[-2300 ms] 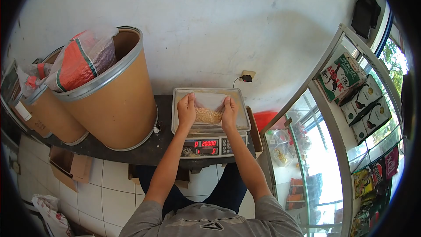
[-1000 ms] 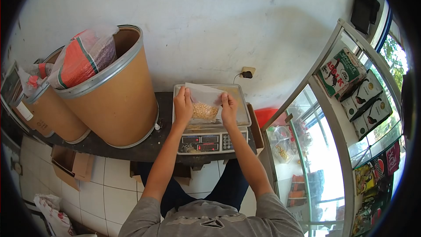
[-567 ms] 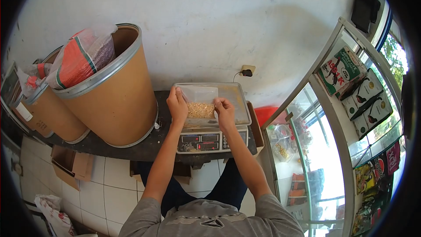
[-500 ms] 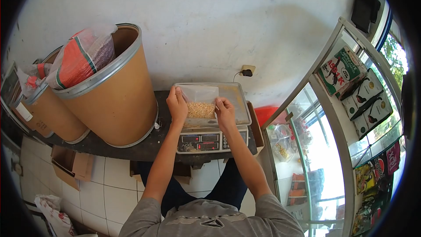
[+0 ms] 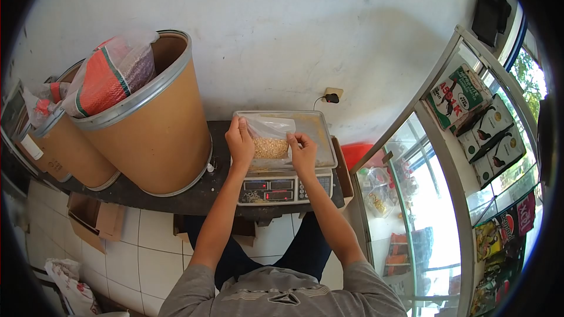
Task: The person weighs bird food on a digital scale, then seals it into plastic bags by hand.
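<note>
A clear plastic bag (image 5: 271, 148) with yellow, corn-like grain in its lower part is held over the metal pan (image 5: 318, 126) of a digital scale (image 5: 282, 190). My left hand (image 5: 239, 142) is closed on the bag's left edge, thumb near the upper corner. On the other side my right hand (image 5: 302, 151) pinches the right edge between thumb and fingers. The upper part of the bag holds no grain. Whether its underside rests on the pan is hidden. Red digits glow on the scale's display, too small to read.
A large brown drum (image 5: 155, 135) stands left on the dark table (image 5: 220, 158), a woven sack (image 5: 108, 79) in its mouth. A glass display case (image 5: 411, 194) with packets flanks the right. A plug (image 5: 332, 98) sits in the wall behind. An open carton (image 5: 97, 220) lies on the floor.
Both hands keep their hold on the bag. Its upper part has creased and shifted slightly, and my left hand has moved a little to the right.
</note>
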`<state>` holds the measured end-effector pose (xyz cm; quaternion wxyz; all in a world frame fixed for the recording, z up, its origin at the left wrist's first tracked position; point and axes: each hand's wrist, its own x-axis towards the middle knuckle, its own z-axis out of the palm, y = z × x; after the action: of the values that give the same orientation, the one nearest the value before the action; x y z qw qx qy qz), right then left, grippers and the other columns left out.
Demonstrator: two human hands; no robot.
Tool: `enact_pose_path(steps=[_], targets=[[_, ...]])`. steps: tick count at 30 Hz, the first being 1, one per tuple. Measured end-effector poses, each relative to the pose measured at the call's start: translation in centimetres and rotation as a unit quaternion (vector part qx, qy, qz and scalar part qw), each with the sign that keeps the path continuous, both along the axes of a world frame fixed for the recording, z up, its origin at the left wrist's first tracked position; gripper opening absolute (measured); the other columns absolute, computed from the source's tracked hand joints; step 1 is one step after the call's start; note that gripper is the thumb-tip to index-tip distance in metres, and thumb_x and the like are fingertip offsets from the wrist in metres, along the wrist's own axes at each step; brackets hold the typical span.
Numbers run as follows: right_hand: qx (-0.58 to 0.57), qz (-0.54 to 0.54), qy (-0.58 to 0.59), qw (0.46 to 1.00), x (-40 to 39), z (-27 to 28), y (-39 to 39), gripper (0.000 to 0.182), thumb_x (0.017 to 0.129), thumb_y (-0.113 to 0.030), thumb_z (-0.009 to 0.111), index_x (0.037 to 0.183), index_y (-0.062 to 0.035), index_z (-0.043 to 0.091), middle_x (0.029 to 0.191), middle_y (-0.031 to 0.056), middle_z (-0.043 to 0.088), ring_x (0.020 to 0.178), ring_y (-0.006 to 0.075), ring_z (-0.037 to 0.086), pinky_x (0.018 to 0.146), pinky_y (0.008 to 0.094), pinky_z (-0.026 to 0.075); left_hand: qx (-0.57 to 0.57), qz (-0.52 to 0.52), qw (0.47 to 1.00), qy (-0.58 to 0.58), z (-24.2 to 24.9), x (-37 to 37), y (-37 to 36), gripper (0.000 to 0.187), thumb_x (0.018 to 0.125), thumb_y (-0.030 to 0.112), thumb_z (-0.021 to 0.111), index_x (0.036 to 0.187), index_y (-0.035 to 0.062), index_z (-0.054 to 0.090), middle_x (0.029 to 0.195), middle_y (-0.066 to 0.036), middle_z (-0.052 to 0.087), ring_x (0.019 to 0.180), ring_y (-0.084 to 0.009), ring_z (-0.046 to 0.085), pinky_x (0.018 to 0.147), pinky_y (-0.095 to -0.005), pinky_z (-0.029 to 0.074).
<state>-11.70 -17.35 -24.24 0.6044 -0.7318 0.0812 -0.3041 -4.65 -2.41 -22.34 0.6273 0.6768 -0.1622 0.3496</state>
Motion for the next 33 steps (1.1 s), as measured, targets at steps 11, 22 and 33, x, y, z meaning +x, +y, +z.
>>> enact_pose_path(steps=[11, 22, 33], targets=[[0.035, 0.02, -0.026, 0.999, 0.2, -0.6, -1.0, 0.022, 0.09, -0.023, 0.064, 0.082, -0.0024, 0.06, 0.073, -0.0028, 0.057, 0.069, 0.0046, 0.049, 0.064, 0.021, 0.04, -0.002, 0.012, 1.0, 0.004, 0.1, -0.1, 0.1, 0.033, 0.099, 0.024, 0.042, 0.081, -0.0035, 0.05, 0.055, -0.014, 0.041, 0.048, -0.0188, 0.039, 0.047, -0.0343, 0.032], [0.122, 0.135, -0.009, 0.983, 0.0, -1.2, -1.3, 0.022, 0.093, -0.023, 0.059, 0.083, -0.004, 0.06, 0.073, -0.0033, 0.056, 0.072, 0.0053, 0.05, 0.068, 0.0219, 0.042, -0.014, -0.022, 1.0, 0.017, 0.0, -0.3, 0.0, 0.032, 0.099, 0.022, 0.043, 0.081, -0.003, 0.051, 0.058, -0.012, 0.043, 0.053, -0.0178, 0.041, 0.05, -0.0333, 0.034], [0.248, 0.14, -0.039, 0.958, -0.4, -1.5, -0.9, 0.02, 0.089, -0.019, 0.064, 0.087, 0.0003, 0.062, 0.077, -0.0028, 0.058, 0.073, 0.0052, 0.048, 0.065, 0.0213, 0.039, -0.005, -0.016, 1.0, 0.014, 0.1, -0.6, -0.6, 0.032, 0.099, 0.021, 0.043, 0.079, -0.0025, 0.049, 0.054, -0.009, 0.039, 0.05, -0.0141, 0.037, 0.047, -0.0318, 0.031]])
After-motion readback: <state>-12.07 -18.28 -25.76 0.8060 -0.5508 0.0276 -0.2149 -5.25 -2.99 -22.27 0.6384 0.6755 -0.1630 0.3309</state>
